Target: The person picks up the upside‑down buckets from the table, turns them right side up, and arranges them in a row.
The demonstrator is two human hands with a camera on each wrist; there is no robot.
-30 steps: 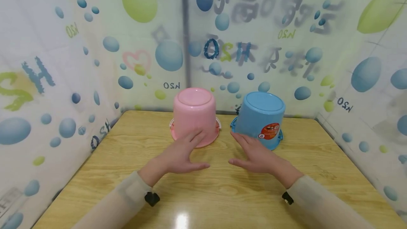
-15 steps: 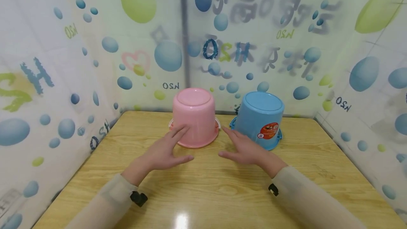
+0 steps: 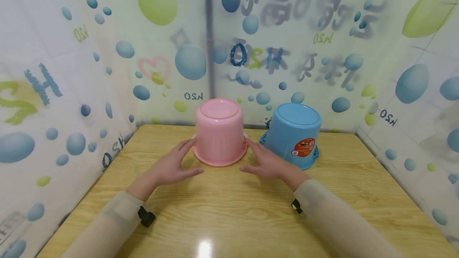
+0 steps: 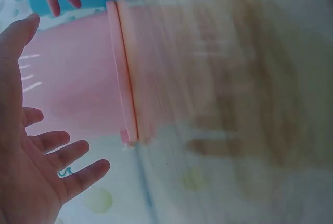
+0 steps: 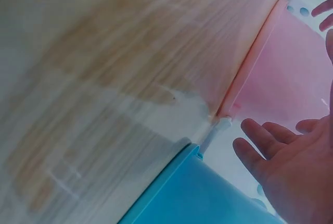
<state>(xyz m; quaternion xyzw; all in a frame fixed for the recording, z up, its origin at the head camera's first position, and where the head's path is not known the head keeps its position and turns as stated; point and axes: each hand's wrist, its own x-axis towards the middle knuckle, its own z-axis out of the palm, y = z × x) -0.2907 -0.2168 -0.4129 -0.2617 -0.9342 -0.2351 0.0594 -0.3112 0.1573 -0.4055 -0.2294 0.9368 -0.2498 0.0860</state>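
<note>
Bucket (image 3: pixel 219 140) left of second bucket (image 3: pixel 290 134) on table (image 3: pixel 222 206)

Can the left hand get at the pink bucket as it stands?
Probably yes: the left hand, its fingers spread, is close beside the pink bucket, and no object shows between them.

Glossy smooth plastic pink bucket (image 3: pixel 219 138), shiny wood-grain table (image 3: pixel 229 206)

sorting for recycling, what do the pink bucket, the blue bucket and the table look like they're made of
Pink bucket: probably plastic, smooth and glossy, with bright highlights on its wall.
Blue bucket: probably plastic too, smooth with a soft sheen and moulded-looking rim.
Table: shiny wood or wood-look laminate, given its grain and bright reflection; which is unclear.
</note>
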